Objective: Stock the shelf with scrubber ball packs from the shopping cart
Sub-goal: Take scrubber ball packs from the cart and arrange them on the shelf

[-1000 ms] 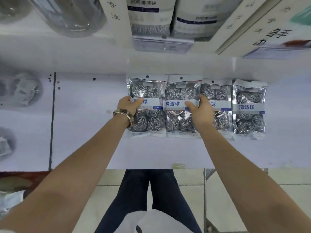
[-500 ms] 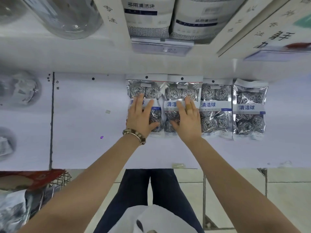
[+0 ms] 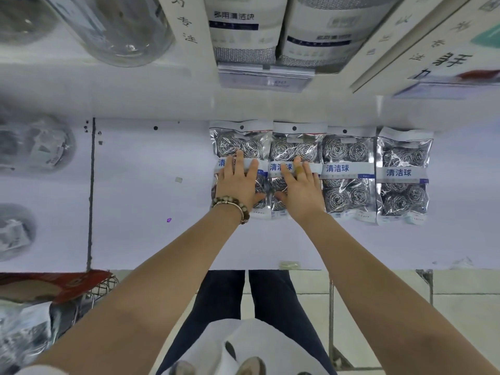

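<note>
Several clear packs of steel scrubber balls lie flat in a row on the white shelf (image 3: 140, 190). My left hand (image 3: 239, 182), with a bead bracelet at the wrist, presses flat on the leftmost pack (image 3: 240, 142). My right hand (image 3: 300, 186) lies flat with straight fingers on the second pack (image 3: 296, 147). Two more packs lie to the right, the third pack (image 3: 349, 171) and the fourth pack (image 3: 404, 175), untouched. The wire shopping cart (image 3: 100, 288) shows at the lower left with wrapped goods in it.
An upper shelf edge with a price tag (image 3: 265, 78) runs above the row, carrying boxed cleaning cloths (image 3: 243, 25) and clear jars (image 3: 119, 28). Blurred packaged items (image 3: 38, 147) lie at the shelf's left end. A metal shelf leg (image 3: 331, 318) stands on the tiled floor.
Both hands went from gripping the sides of the two left packs to lying flat on top of them. The camera tilted down slightly, bringing the cart into view.
</note>
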A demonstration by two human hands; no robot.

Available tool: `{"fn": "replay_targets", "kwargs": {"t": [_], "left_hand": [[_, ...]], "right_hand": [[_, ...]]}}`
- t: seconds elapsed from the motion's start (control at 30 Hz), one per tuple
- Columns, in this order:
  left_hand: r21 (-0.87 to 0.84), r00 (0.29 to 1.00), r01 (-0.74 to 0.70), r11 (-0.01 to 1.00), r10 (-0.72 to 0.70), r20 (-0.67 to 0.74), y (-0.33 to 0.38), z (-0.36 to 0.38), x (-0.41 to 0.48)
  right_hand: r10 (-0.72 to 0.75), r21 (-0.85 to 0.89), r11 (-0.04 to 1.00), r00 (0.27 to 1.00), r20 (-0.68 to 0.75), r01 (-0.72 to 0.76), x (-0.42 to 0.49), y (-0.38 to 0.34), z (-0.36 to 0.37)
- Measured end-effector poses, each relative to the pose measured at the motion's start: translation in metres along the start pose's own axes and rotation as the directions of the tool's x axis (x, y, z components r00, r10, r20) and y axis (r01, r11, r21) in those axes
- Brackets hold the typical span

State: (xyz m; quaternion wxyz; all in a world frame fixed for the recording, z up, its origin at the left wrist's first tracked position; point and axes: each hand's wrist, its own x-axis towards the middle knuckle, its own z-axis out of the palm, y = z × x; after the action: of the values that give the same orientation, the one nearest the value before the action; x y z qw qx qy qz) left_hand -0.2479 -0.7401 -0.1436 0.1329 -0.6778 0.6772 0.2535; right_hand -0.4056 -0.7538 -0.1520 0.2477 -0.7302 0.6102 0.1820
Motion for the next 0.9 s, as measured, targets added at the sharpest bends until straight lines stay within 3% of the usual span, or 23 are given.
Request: {"fn": "replay_targets", "kwargs": {"t": [0.27,0.47,0.67,0.8,0.9], "left_hand": [[-0.068,0.996,0.043,0.997,-0.037,0.086,-0.003,-0.009,-0.002],[-0.112,0.999,0.034,0.993,-0.038,-0.031,0.009,-0.021,-0.028],[-0.265,0.969,0.116,0.957,-0.168,-0.183,0.013,-0.033,-0.076],[-0.397,0.899,0.17,0.902,-0.306,-0.312,0.003,-0.04,-0.119],[-0.525,0.837,0.248,0.814,-0.453,-0.307,-0.014,-0.036,-0.155]], "right_hand": [[-0.028,0.01,1.0,0.999,0.044,0.028,-0.007,-0.001,-0.012],[-0.069,0.079,0.994,0.997,-0.032,0.071,-0.025,-0.004,-0.033],[-0.235,0.075,0.966,0.964,-0.123,0.246,-0.053,-0.023,-0.052],[-0.387,0.112,0.907,0.909,-0.158,0.406,-0.071,-0.049,-0.068],[-0.495,0.122,0.849,0.854,-0.161,0.514,-0.085,-0.07,-0.074]]}}
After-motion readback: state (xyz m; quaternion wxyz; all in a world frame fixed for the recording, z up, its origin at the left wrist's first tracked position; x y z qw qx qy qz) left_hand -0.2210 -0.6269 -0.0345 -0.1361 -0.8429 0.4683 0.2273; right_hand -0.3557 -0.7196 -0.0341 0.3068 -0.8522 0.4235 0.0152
